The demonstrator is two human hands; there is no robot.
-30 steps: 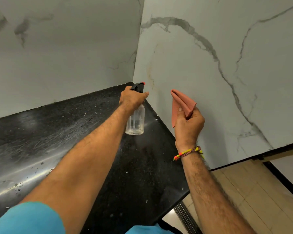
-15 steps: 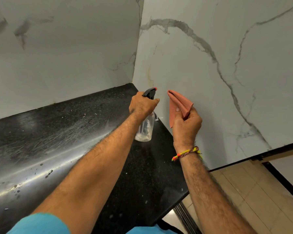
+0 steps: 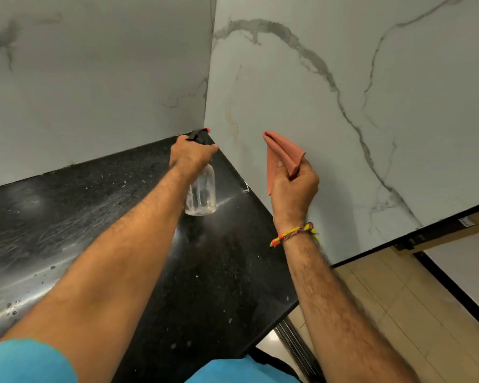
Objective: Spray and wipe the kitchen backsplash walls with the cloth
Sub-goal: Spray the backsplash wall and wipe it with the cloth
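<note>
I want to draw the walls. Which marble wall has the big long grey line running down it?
The right-hand white marble wall, behind the folded pink cloth. One thick grey vein crosses it diagonally. The left wall shows only faint smudges.

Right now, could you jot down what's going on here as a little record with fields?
place: corner where two marble backsplash walls meet above a black countertop
left hand: grips a clear spray bottle, nozzle toward the corner
right hand: pinches a folded pink cloth, held up near the right wall
wrist: colourful thread bracelet on the right arm
countertop state: streaks and droplets visible
</note>
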